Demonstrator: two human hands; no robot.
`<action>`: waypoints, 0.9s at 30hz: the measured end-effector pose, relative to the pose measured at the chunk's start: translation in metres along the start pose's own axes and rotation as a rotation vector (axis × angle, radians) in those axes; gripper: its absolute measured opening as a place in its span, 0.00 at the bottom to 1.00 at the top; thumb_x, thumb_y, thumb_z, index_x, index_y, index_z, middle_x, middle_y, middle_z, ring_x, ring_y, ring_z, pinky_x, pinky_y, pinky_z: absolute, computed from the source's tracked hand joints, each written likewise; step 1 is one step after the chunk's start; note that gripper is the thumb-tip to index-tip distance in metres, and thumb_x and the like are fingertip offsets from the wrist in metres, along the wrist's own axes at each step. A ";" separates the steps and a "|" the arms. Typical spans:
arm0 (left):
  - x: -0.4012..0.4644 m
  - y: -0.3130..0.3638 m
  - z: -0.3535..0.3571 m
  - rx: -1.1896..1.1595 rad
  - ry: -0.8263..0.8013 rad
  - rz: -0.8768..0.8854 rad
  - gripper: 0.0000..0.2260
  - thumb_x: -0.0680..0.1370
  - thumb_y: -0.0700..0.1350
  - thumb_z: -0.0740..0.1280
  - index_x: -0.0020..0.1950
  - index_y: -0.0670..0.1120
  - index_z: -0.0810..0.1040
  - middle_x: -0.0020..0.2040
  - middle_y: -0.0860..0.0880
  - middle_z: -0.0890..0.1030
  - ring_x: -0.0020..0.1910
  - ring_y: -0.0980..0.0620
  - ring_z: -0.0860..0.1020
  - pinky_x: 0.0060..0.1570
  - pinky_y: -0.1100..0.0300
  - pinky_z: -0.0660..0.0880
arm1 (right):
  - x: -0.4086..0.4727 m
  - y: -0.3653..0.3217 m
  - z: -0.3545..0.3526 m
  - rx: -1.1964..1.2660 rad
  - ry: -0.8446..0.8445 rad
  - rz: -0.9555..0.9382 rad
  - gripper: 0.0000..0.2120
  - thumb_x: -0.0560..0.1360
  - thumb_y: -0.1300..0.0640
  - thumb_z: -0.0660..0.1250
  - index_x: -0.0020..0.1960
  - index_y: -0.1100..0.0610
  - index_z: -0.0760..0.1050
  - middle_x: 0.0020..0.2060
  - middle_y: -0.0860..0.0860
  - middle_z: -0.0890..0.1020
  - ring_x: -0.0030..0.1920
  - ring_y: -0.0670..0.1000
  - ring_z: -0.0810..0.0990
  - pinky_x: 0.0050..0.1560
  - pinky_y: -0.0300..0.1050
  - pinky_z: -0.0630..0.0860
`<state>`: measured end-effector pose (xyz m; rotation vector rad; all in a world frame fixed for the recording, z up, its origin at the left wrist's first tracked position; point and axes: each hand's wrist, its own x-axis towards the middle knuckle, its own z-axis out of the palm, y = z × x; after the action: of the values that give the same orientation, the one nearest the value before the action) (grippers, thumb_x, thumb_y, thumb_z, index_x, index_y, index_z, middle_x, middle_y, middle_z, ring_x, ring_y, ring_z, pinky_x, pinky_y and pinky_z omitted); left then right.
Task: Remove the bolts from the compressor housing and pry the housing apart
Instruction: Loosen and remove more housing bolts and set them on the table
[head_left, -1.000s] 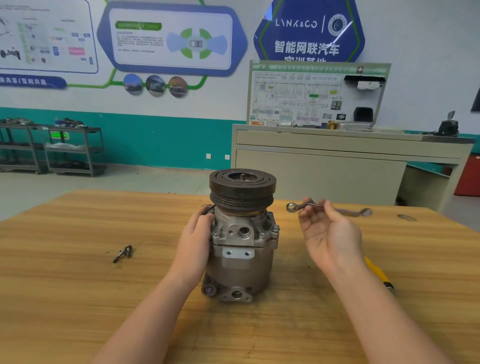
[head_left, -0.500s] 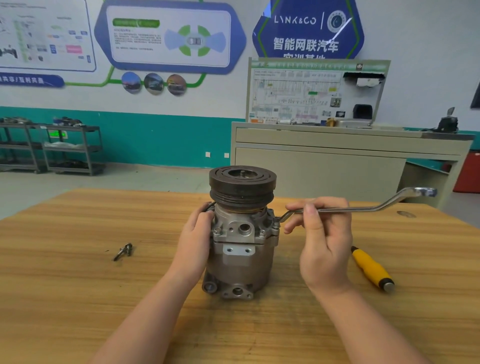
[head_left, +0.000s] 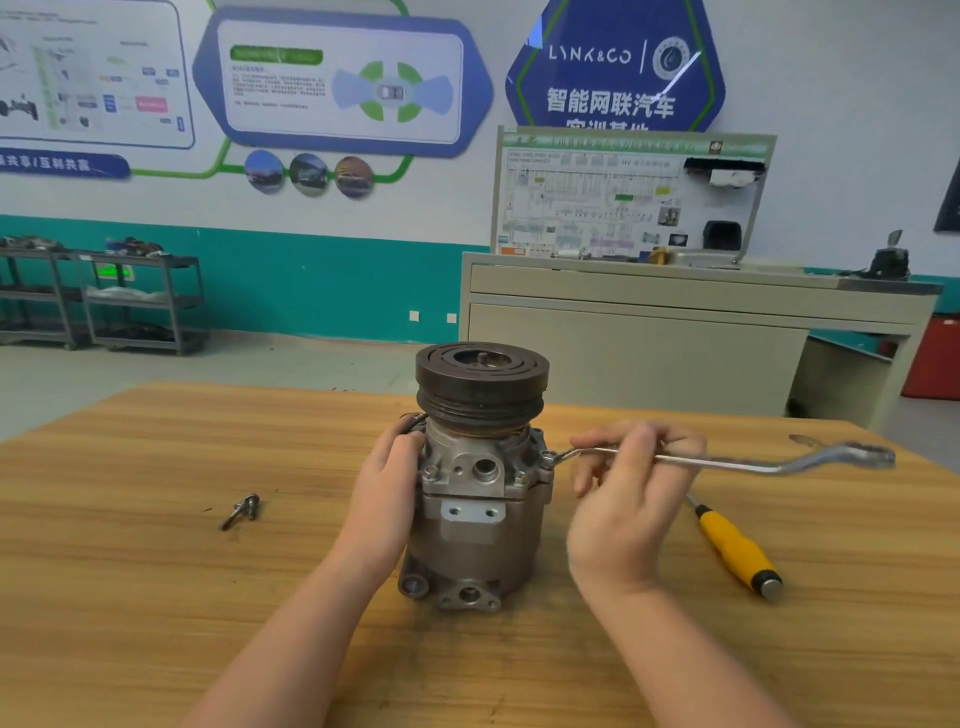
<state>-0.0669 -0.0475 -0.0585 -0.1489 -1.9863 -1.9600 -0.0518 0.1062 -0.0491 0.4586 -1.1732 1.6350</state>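
On the wooden table (head_left: 130, 597), left hand (head_left: 387, 486) steadies the compressor (head_left: 480, 499); right hand's (head_left: 631, 512) grip pinches the wrench (head_left: 727, 462).

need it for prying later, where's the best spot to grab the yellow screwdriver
Grip the yellow handle from above. It lies flat on the table, right of the compressor, butt end toward you; its thin shaft is mostly hidden behind the right hand.
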 end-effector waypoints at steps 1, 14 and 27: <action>0.000 0.000 0.000 0.000 -0.001 0.001 0.14 0.83 0.47 0.54 0.65 0.57 0.72 0.58 0.61 0.77 0.57 0.66 0.73 0.52 0.66 0.70 | 0.006 0.002 0.001 0.067 0.114 0.177 0.07 0.82 0.58 0.51 0.45 0.52 0.63 0.30 0.51 0.78 0.22 0.48 0.67 0.23 0.37 0.65; 0.000 -0.001 0.001 0.008 -0.001 -0.005 0.12 0.84 0.47 0.54 0.53 0.63 0.73 0.51 0.64 0.78 0.49 0.72 0.76 0.44 0.71 0.70 | 0.039 -0.001 -0.021 0.198 -0.082 0.570 0.10 0.84 0.60 0.52 0.46 0.57 0.66 0.32 0.57 0.82 0.26 0.51 0.78 0.28 0.43 0.77; -0.001 0.001 0.002 0.007 0.014 0.000 0.12 0.83 0.48 0.54 0.51 0.63 0.74 0.52 0.62 0.79 0.52 0.66 0.75 0.46 0.66 0.70 | -0.006 0.002 -0.010 -0.361 -0.378 -0.441 0.12 0.84 0.49 0.52 0.48 0.55 0.68 0.37 0.54 0.75 0.33 0.49 0.73 0.34 0.40 0.71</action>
<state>-0.0661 -0.0458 -0.0577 -0.1330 -1.9845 -1.9481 -0.0485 0.1119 -0.0589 0.7509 -1.4855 0.9560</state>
